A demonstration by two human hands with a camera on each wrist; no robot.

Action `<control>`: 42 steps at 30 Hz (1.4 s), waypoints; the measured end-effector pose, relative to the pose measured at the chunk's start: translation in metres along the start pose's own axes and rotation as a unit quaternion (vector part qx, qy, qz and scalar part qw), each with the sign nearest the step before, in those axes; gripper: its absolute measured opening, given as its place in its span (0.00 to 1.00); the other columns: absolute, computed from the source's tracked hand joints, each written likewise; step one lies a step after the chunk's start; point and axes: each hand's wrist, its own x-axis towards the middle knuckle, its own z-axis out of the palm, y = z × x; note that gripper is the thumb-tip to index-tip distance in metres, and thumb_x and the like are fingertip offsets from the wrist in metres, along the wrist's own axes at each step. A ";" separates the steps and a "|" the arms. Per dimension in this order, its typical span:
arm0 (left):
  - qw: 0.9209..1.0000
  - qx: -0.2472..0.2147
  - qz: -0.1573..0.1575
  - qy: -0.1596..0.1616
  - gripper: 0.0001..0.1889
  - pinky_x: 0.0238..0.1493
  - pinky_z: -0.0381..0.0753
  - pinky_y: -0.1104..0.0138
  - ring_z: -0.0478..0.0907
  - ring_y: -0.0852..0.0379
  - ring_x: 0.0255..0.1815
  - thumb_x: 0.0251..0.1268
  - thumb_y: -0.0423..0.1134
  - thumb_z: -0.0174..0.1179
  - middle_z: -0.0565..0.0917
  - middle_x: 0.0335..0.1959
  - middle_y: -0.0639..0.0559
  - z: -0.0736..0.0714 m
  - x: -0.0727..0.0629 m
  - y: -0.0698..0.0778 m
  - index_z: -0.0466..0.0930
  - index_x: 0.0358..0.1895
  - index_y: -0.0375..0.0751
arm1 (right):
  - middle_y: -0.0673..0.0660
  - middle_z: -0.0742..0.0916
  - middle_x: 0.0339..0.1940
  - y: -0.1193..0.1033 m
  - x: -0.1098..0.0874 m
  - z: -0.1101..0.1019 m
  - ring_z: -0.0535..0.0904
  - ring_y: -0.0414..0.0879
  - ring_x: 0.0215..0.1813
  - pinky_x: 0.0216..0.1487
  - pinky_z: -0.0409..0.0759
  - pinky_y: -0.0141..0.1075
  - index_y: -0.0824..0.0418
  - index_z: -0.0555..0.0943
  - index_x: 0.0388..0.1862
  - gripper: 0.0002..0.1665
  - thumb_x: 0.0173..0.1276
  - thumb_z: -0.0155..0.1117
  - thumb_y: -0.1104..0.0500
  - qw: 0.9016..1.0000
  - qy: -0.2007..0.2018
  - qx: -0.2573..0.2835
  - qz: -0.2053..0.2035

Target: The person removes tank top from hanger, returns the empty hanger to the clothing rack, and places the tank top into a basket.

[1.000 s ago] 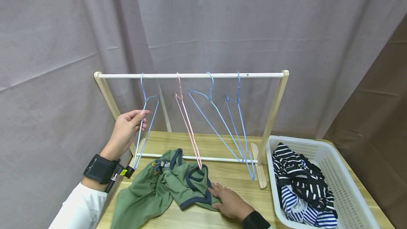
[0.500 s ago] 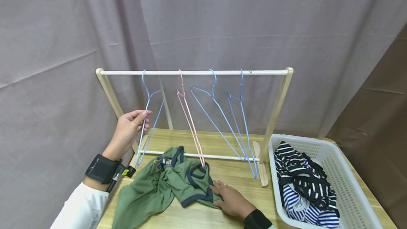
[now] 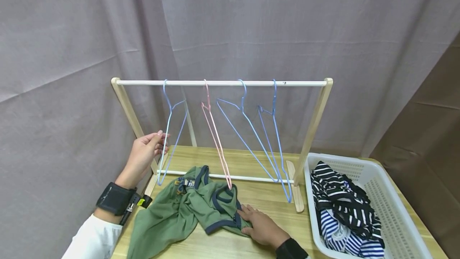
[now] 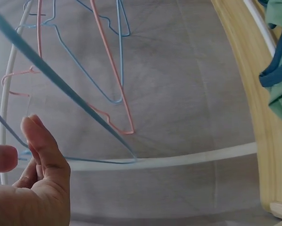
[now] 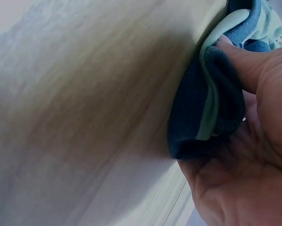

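In the head view a light blue hanger (image 3: 168,127) hangs at the rail's left end. My left hand (image 3: 143,151) is right at its lower side; the left wrist view shows the thumb (image 4: 3,158) and forefinger (image 4: 39,134) apart, with the blue wire passing behind the fingers. A crumpled green garment (image 3: 172,219) with navy trim lies on the table. My right hand (image 3: 264,227) rests on its right edge with fingers fairly straight. The folded navy hem (image 5: 193,108) sits between thumb and fingers in the right wrist view.
A white rail (image 3: 302,84) on wooden posts also carries a pink hanger (image 3: 217,141) and two more blue hangers, one nearer the middle (image 3: 230,125) and one at the right (image 3: 278,139). A white basket (image 3: 399,207) of striped clothes (image 3: 345,211) stands at the right.
My left hand has slid lower beside the left blue hanger, and that hanger has turned slightly. The right hand and the green garment stay in place; the head view has shifted a little.
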 end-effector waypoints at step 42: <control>0.983 -0.042 -0.141 0.113 0.18 0.34 0.87 0.70 0.82 0.64 0.27 0.86 0.39 0.52 0.83 0.28 0.57 0.041 -0.125 -0.146 0.83 0.58 0.26 | 0.63 0.72 0.84 0.002 -0.002 0.003 0.65 0.67 0.85 0.81 0.67 0.67 0.58 0.74 0.79 0.37 0.76 0.69 0.48 1.000 0.002 0.010 0.009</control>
